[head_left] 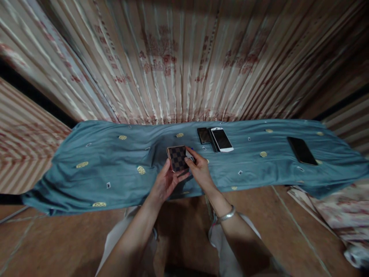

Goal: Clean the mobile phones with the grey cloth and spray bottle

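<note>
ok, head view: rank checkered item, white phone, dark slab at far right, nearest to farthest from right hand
1. Checkered item: at the right hand's fingertips, left side.
2. White phone: beyond the hand, slightly right.
3. Dark slab: far right.

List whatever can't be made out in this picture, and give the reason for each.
Head view:
- Checkered item: its right edge is partly covered by the right hand; its underside faces away.
- Pale thing at the right fingertips: too small and blurred to identify.
- Dark item beside the white phone: the phone hides how far it extends.
- Curtain lettering: too blurred to read.
</note>
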`<state>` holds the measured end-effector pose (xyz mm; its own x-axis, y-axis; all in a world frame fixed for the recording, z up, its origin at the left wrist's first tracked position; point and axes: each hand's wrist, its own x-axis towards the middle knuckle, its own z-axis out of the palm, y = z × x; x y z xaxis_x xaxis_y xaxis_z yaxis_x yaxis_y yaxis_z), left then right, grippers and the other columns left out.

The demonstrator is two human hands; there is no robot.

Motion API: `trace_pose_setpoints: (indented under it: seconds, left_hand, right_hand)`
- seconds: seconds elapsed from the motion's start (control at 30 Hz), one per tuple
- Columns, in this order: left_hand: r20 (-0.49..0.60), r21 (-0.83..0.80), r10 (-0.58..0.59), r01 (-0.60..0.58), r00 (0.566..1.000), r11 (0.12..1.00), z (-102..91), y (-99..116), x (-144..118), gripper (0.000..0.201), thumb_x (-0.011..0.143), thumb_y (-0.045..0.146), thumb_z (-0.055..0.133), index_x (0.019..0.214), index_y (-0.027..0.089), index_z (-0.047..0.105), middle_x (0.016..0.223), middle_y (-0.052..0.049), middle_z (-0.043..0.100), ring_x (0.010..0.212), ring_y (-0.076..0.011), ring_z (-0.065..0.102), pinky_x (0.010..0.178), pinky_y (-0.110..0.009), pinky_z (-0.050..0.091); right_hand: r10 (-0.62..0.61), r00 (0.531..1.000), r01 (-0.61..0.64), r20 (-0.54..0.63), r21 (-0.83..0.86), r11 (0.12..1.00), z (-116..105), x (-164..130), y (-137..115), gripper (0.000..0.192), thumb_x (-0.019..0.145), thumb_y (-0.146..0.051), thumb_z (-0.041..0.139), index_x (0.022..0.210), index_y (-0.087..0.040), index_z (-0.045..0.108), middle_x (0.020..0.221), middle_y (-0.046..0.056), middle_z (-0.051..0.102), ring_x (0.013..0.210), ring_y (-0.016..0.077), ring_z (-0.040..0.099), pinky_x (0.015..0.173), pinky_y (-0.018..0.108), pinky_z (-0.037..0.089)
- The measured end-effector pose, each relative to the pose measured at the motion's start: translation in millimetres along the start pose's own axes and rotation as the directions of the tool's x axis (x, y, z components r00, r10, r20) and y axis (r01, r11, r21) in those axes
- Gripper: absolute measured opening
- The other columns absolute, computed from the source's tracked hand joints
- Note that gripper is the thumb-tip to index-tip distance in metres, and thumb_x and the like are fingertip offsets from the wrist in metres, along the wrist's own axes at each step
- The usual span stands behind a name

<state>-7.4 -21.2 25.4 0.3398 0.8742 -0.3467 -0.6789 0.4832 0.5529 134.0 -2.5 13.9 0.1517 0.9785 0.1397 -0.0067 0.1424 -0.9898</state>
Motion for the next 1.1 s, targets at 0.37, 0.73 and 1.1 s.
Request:
trace_pose_setpoints:
  seconds: [0.37,0.73,1.1]
  left_hand:
    - [-0.031,-0.001,-0.002,0.002,1.000,1.000,6.3,-4,-1,0.037,0.102,0.039,0.048,0.123,0.015,0.068,0.114,-0.011,0.077,0.099,-0.0206,0.074,0.103,-0.041,0.054]
    - [-0.068,0.068,0.053,-0.049,0.996,0.997,1.9,-9,-3,0.033,0.095,0.037,0.062,0.121,0.018,0.068,0.113,-0.009,0.076,0.095,-0.0196,0.073,0.095,-0.037,0.057]
    - [-0.049,0.037,-0.013,0.015,0.999,0.999,3.2,0,-9,0.043,0.099,0.048,0.050,0.116,0.014,0.071,0.106,-0.012,0.077,0.093,-0.0229,0.074,0.096,-0.041,0.055]
  right_hand:
    - [0.106,0.994,-0.104,-0.002,0.193,0.976,-3,12,4,0.042,0.073,-0.044,0.076,0.110,-0.023,0.076,0.112,0.005,0.078,0.106,0.0247,0.071,0.104,0.044,0.053]
    - [0.118,0.991,-0.111,-0.061,0.107,0.988,-4,16,6,0.035,0.067,-0.040,0.076,0.096,-0.021,0.078,0.093,0.002,0.079,0.090,0.0214,0.071,0.093,0.038,0.055]
    - [0.210,0.978,-0.204,0.010,0.288,0.936,-7,17,5,0.037,0.063,-0.043,0.084,0.092,-0.023,0.075,0.088,0.001,0.079,0.082,0.0199,0.073,0.082,0.034,0.059]
